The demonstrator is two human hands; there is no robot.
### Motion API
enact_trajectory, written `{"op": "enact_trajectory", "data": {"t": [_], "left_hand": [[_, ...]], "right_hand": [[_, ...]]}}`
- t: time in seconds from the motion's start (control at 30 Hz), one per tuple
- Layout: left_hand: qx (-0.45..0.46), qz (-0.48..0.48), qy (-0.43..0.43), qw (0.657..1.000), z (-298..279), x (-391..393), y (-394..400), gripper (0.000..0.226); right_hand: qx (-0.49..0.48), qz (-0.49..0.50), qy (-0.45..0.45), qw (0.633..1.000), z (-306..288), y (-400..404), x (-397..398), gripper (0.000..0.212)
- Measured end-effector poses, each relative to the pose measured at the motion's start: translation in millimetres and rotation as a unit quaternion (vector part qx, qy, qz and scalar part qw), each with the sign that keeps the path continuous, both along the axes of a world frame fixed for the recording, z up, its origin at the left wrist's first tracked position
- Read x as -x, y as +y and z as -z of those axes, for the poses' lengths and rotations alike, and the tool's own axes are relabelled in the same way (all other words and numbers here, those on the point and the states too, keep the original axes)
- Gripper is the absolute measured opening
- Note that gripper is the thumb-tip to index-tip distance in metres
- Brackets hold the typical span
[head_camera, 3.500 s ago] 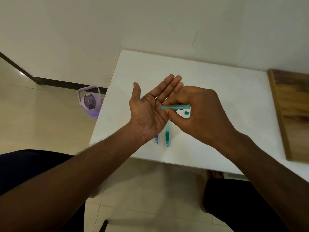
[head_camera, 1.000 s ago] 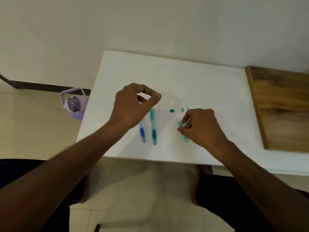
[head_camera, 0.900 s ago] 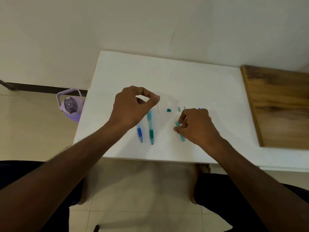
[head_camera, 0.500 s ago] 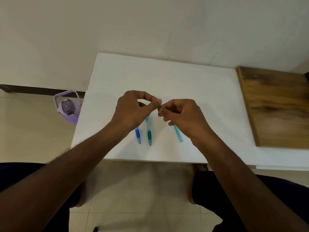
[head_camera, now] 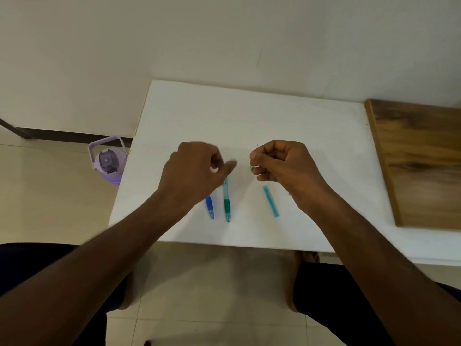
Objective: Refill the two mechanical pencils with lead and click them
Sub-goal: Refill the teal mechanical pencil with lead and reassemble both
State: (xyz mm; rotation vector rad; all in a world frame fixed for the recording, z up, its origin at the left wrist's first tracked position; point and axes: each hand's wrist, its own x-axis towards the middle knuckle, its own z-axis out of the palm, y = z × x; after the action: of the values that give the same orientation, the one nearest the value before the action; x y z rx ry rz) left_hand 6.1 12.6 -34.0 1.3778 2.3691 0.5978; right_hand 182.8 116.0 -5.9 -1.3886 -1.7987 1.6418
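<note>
Two mechanical pencils lie side by side near the front of the white table (head_camera: 249, 116), tips toward me: a blue pencil (head_camera: 209, 205) and a teal pencil (head_camera: 227, 201). My left hand (head_camera: 197, 171) hovers over their far ends, blurred, fingers curled with nothing visible in them. My right hand (head_camera: 282, 163) pinches a thin pencil lead (head_camera: 257, 146) that sticks up above the fingertips. A small green cap (head_camera: 254, 167) shows just below those fingertips. The teal lead case (head_camera: 271, 201) lies on the table under my right wrist.
A wooden board (head_camera: 421, 158) lies along the table's right side. A purple water bottle (head_camera: 107, 161) stands on the floor left of the table. My knees and feet are below the front edge.
The lead passed from my left hand's pinch to my right hand. The hands then moved apart, and my left hand dropped toward the pencils.
</note>
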Motion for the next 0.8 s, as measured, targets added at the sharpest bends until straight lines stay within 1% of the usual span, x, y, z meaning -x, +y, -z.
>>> {"op": "enact_trajectory", "data": {"t": [0.07, 0.13, 0.2, 0.27, 0.33, 0.4, 0.47, 0.57, 0.63, 0.8], "left_hand": [[0.091, 0.01, 0.053, 0.994, 7.6, -3.7, -0.3, 0.055], [0.14, 0.015, 0.084, 0.986, 13.5, -11.9, -0.4, 0.06], [0.138, 0.022, 0.105, 0.985, 17.5, -18.2, 0.1, 0.058], [0.13, 0.025, 0.109, 0.985, 19.0, -20.8, 0.3, 0.054], [0.13, 0.027, 0.092, 0.987, 19.6, -22.1, 2.1, 0.048], [0.126, 0.033, 0.051, 0.99, 16.8, -23.6, 3.5, 0.041], [0.084, 0.055, -0.009, 0.995, 11.8, -24.8, 3.0, 0.034], [-0.042, 0.08, -0.082, 0.992, -1.4, -28.3, -0.7, 0.024], [-0.099, 0.086, -0.098, 0.987, -9.0, -28.5, -2.9, 0.018], [-0.16, 0.11, -0.119, 0.974, -18.3, -26.1, -4.8, 0.013]], "right_hand": [[0.013, 0.017, 0.022, 1.0, -1.1, 4.7, 0.7, 0.006], [0.025, 0.018, 0.042, 0.999, -3.6, 6.7, 5.3, 0.009], [0.039, 0.017, 0.064, 0.997, -6.4, 7.0, 9.6, 0.014], [0.045, 0.017, 0.072, 0.996, -7.7, 6.6, 11.6, 0.016], [0.045, 0.019, 0.075, 0.996, -8.4, 6.4, 11.7, 0.017], [0.045, 0.026, 0.074, 0.996, -9.8, 7.5, 10.3, 0.017], [0.038, 0.041, 0.068, 0.996, -13.1, 10.4, 7.3, 0.016], [0.002, 0.068, 0.055, 0.996, -21.0, 16.4, 0.4, 0.015], [-0.022, 0.084, 0.066, 0.994, -26.4, 18.5, -4.6, 0.014], [-0.042, 0.078, 0.092, 0.992, -32.0, 13.5, -8.5, 0.014]]}}
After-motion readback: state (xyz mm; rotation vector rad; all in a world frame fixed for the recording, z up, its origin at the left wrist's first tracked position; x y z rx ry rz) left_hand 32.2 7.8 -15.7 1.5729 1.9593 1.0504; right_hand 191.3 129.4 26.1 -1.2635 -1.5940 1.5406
